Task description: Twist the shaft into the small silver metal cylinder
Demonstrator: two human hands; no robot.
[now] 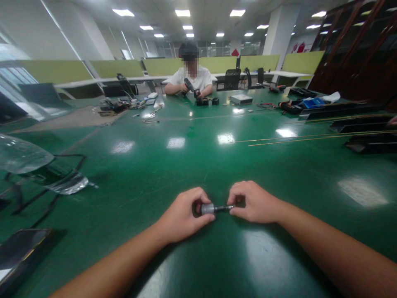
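A small grey metal cylinder with a thin dark shaft (pixel 208 208) lies level between my two hands, just over the green table; its exact kind is unclear. My left hand (pixel 186 213) curls its thumb and fingers around the thick grey end. From the other side, my right hand (pixel 252 203) pinches the tip of the thin dark shaft (pixel 221 208) between thumb and forefinger. Part of the cylinder's left end is hidden by my left fingers.
A clear plastic bottle (pixel 70 182) lies at left, above a dark phone (pixel 21 252). Across the green table (pixel 173 165) a person (pixel 201 76) holds a black power tool (pixel 189 85). Thin rods (pixel 297 139) and black channels (pixel 372 142) lie at right.
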